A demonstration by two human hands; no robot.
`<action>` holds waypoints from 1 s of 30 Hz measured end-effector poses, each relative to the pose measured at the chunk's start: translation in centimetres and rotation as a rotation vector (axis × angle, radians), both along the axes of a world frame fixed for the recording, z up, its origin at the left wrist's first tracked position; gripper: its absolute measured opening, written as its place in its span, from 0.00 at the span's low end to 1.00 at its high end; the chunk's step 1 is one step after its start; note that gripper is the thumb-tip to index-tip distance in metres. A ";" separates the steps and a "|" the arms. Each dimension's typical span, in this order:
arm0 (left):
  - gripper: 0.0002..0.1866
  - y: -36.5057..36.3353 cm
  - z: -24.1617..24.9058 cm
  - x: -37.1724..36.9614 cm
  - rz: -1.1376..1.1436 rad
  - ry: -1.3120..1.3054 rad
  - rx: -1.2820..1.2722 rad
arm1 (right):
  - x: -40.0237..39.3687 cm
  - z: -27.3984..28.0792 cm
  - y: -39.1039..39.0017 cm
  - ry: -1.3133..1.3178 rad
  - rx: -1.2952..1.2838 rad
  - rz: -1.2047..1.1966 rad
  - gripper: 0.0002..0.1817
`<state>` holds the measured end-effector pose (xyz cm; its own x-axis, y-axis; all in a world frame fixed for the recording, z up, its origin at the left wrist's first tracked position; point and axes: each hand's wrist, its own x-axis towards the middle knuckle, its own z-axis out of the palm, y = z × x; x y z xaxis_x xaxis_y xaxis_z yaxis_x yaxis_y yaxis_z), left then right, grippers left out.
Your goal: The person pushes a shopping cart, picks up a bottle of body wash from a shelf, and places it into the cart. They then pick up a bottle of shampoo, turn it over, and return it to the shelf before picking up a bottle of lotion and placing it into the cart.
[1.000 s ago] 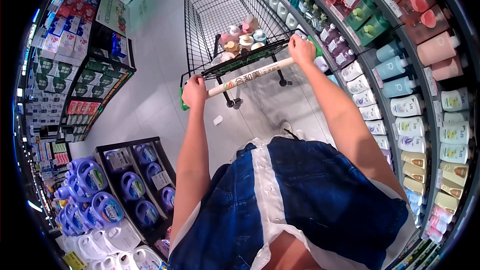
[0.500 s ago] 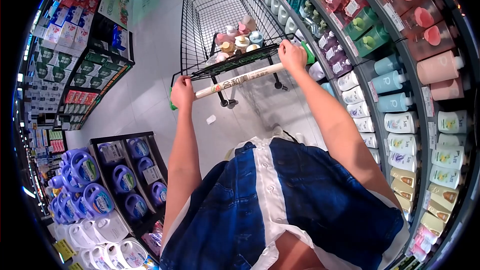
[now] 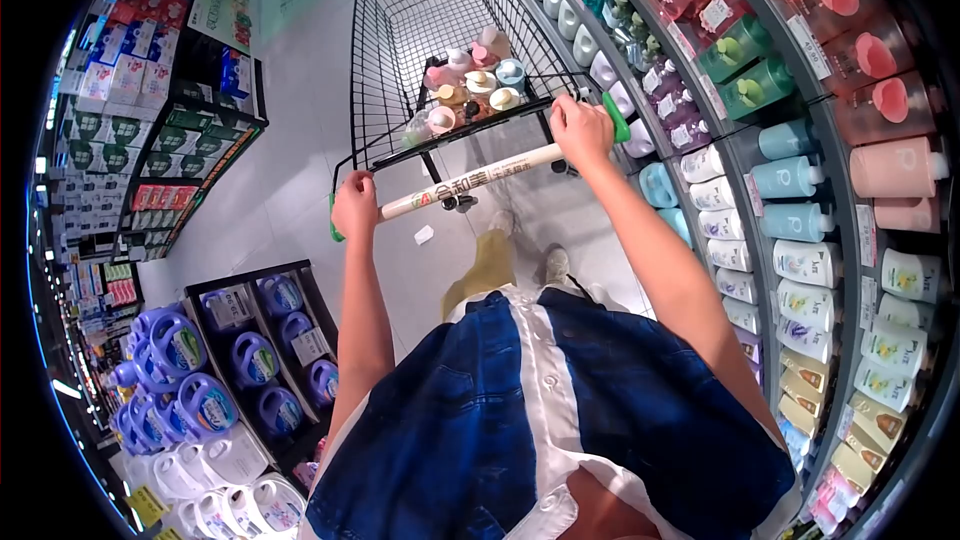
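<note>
Both hands grip the handle (image 3: 470, 181) of a shopping cart, a pale bar with printed characters and green ends. My left hand (image 3: 355, 206) is wrapped round its left end. Near the right green end, my right hand (image 3: 582, 130) is closed on the same bar. Ahead of the handle is the black wire basket of the shopping cart (image 3: 400, 30). Several pump-top bottles (image 3: 480, 80) in white, pink, yellow and light blue stand grouped in the basket's near part. What their labels say cannot be made out.
Shelves of bottles (image 3: 800, 240) curve close along the right side. At lower left stands a rack of purple detergent jugs (image 3: 175, 350). Farther left is a display of boxed goods (image 3: 140, 70). A small white scrap (image 3: 424, 235) lies on the tiled floor.
The cart handle and both hands appear slightly lower and farther left. The handle has tilted a little, and more of my legs and shoes shows below it. Both hands keep their grip.
</note>
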<state>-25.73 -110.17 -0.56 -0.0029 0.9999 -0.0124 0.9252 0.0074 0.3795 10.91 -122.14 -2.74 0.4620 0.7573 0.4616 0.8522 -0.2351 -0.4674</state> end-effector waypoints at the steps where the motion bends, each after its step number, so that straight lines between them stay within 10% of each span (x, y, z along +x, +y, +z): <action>1: 0.13 0.0 0.0 0.0 -0.018 -0.008 -0.017 | -0.2 0.2 -0.2 0.002 -0.016 -0.010 0.04; 12: 0.14 6.9 0.9 -1.7 -0.346 -0.794 -0.461 | -0.6 0.8 0.9 0.198 -0.439 -0.222 0.04; 30: 0.18 19.5 -15.2 11.9 -1.002 -0.070 -0.489 | -1.4 1.7 1.5 0.097 -0.578 -0.316 0.04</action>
